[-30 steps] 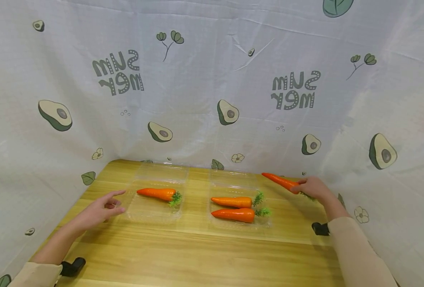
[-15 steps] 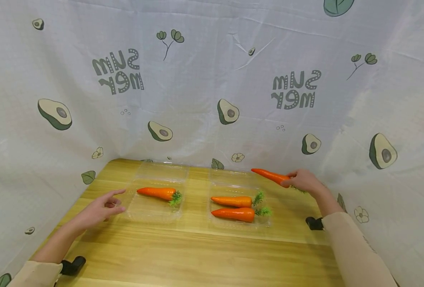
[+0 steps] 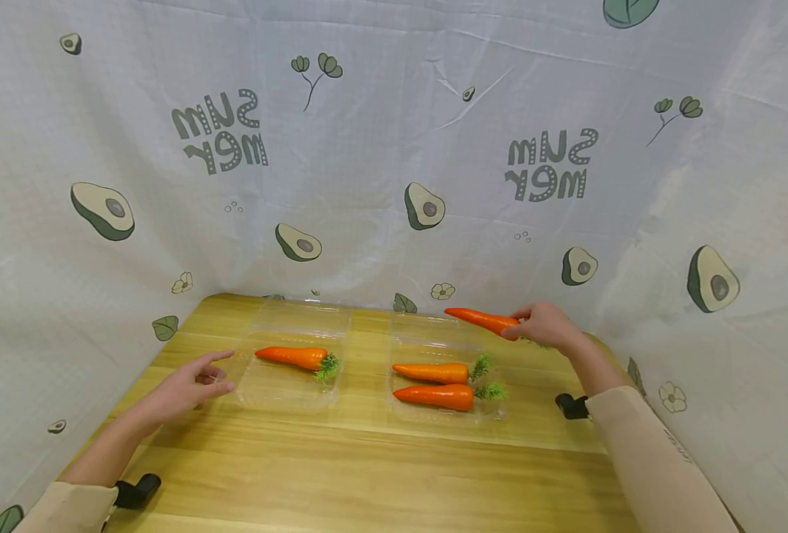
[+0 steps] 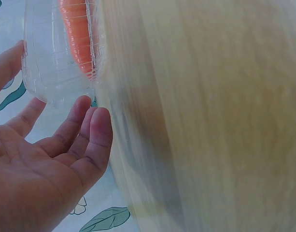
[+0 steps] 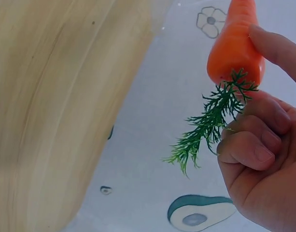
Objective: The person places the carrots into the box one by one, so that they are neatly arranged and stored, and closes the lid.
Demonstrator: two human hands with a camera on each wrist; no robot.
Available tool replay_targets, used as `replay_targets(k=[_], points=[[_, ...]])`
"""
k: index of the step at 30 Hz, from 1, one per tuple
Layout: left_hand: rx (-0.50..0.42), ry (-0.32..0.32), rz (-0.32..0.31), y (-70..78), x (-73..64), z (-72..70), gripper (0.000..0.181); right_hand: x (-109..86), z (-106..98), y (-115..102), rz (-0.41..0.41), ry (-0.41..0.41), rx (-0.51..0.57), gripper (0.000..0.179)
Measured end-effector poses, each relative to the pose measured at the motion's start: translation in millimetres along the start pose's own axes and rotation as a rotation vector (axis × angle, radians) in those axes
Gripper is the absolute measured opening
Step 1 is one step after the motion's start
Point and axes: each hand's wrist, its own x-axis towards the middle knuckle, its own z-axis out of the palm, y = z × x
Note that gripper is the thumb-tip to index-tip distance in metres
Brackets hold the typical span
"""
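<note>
My right hand (image 3: 546, 326) pinches an orange carrot (image 3: 481, 319) near its leafy end, its tip pointing left, above the back right of the table. Green fronds (image 5: 205, 125) hang from the carrot's thick end in the right wrist view. Two more carrots, an upper one (image 3: 430, 373) and a lower one (image 3: 434, 397), lie side by side in the right clear plastic box (image 3: 401, 414). The left clear box (image 3: 254, 396) holds one carrot (image 3: 292, 358). My left hand (image 3: 184, 385) is beside that box's left edge, fingers relaxed and holding nothing.
Both boxes have transparent lids, the left lid (image 3: 301, 318) and the right lid (image 3: 434, 330), folded back towards the curtain (image 3: 367, 148). The curtain, printed with avocados, surrounds the wooden table (image 3: 341, 474) at the back and sides.
My right hand has carried the carrot leftward and slightly up, from the back right towards the right box's lid. The left hand and the carrots in the boxes have stayed put.
</note>
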Motion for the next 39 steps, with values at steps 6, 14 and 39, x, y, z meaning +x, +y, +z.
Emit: replay_targets(k=[6, 14, 39], points=[[0.004, 0.003, 0.004, -3.1, 0.9, 0.4, 0.072, -0.3, 2.9, -17.9, -0.032, -0.013, 0.027, 0.054], [0.002, 0.007, -0.005, -2.9, 2.1, 0.1, 0.072, 0.9, 6.3, -38.3, -0.062, -0.038, 0.018, 0.056], [0.012, 0.015, 0.007, 0.1, 0.3, 1.5, 0.072, 14.6, 31.3, -101.7, -0.247, -0.095, 0.020, 0.047]])
